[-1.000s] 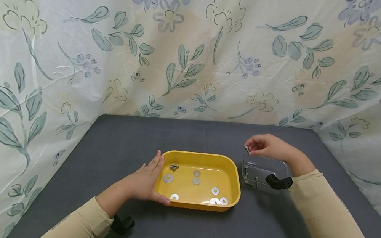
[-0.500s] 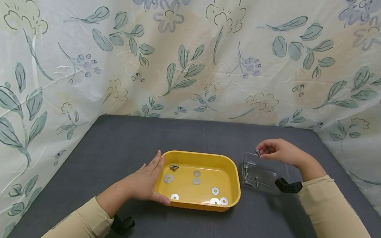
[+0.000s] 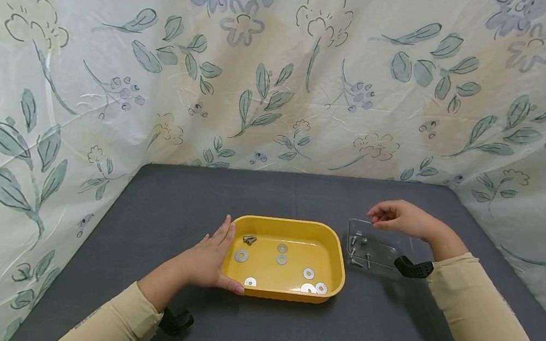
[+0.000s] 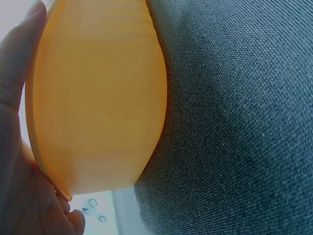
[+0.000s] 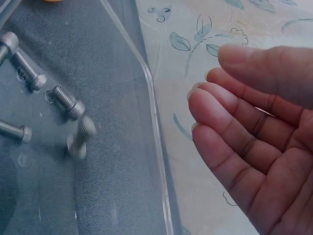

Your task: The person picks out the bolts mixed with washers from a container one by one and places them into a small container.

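My left hand (image 3: 208, 259) rests on the left end of a yellow tray (image 3: 288, 223), fingers spread along the rim and thumb at the near edge. The tray holds several flat washers (image 3: 281, 259) and a few small screws (image 3: 249, 240). My right hand (image 3: 401, 218) hangs over the back of a clear plastic box (image 3: 384, 250), its fingers loosely bent and nothing between them. Several metal screws (image 5: 29, 71) lie in the box. One blurred screw (image 5: 80, 137) stands tilted below the fingertips in the right wrist view.
The yellow tray and the clear box stand side by side on a dark grey cloth-covered table (image 3: 279, 334). A floral curtain (image 3: 264, 83) hangs behind the table and along its sides. Black camera straps (image 3: 413, 267) sit at both wrists.
My right hand has moved right and slightly nearer over the clear box, and has let go of the screw it pinched. The screw is now in the box. My left hand has stayed put.
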A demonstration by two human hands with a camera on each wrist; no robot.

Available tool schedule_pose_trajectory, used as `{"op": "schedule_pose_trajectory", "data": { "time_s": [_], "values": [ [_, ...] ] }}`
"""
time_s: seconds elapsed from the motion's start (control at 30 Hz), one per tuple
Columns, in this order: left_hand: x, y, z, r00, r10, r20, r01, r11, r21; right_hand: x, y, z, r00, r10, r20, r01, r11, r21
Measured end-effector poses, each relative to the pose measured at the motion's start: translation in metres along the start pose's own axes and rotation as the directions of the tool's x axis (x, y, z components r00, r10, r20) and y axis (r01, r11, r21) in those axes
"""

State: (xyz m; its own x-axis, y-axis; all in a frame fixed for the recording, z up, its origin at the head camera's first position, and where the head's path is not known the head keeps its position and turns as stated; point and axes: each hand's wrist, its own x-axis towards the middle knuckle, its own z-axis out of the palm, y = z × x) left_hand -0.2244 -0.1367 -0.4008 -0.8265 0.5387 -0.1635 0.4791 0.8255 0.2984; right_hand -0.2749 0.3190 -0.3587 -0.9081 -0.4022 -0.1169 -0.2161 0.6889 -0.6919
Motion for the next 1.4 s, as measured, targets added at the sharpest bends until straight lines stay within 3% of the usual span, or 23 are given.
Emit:
{"op": "schedule_pose_trajectory", "data": {
  "time_s": [0.33,0.77,1.4],
  "values": [
    [0.001,-0.001,0.001,1.000,-0.007,0.000,0.007,1.000,0.000,0.005,-0.009,-0.001,1.000,-0.015,-0.001,0.015,0.999,-0.052],
    [0.000,0.000,0.002,1.000,-0.013,-0.006,0.013,1.000,0.008,0.028,-0.036,0.003,0.994,-0.096,0.054,0.095,0.995,0.004],
    [0.002,-0.002,0.002,1.000,0.003,-0.009,-0.002,1.000,0.014,0.066,-0.092,0.038,0.969,-0.216,0.124,0.224,0.973,-0.060]
  ]
}}
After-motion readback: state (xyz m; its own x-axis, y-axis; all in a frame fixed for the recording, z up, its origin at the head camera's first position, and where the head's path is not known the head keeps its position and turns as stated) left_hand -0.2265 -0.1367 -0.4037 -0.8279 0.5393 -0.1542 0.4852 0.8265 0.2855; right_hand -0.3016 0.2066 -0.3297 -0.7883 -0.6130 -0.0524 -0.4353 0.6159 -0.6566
